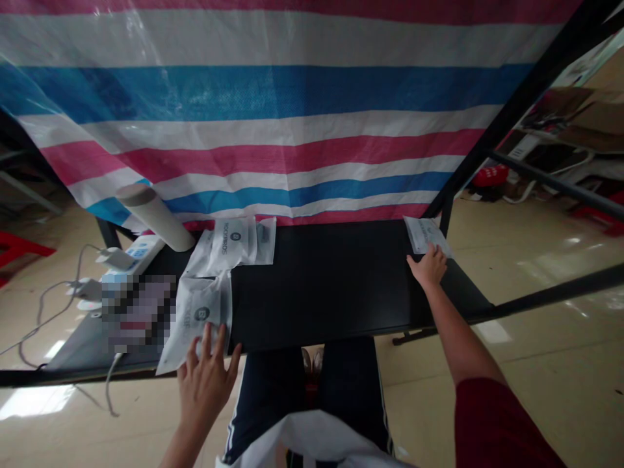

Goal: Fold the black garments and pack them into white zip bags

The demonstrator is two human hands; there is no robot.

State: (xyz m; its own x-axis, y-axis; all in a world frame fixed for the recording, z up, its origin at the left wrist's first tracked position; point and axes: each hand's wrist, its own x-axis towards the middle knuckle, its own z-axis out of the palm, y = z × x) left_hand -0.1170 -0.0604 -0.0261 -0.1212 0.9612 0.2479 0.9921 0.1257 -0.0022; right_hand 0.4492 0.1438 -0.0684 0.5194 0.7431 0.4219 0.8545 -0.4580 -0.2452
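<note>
My right hand (429, 268) is at the far right of the black tabletop (316, 286), with its curled fingers gripping the near edge of a flat white printed packet (423, 235). My left hand (207, 383) hovers at the table's front edge with its fingers spread. Its fingertips reach the lower edge of a white plastic bag (195, 318) printed with a round dark logo, which overhangs the front edge. Just beyond that bag lies a similar white bag (231, 246). Part of the table's left end is hidden by a pixelated patch (139, 312).
A pale cardboard tube (155, 216) leans at the back left, near a power strip (139, 255) with trailing cables (49, 322). A striped tarpaulin (244, 97) hangs behind the table. Black frame bars (550, 175) cross the right side. My dark trousers (268, 396) lie below.
</note>
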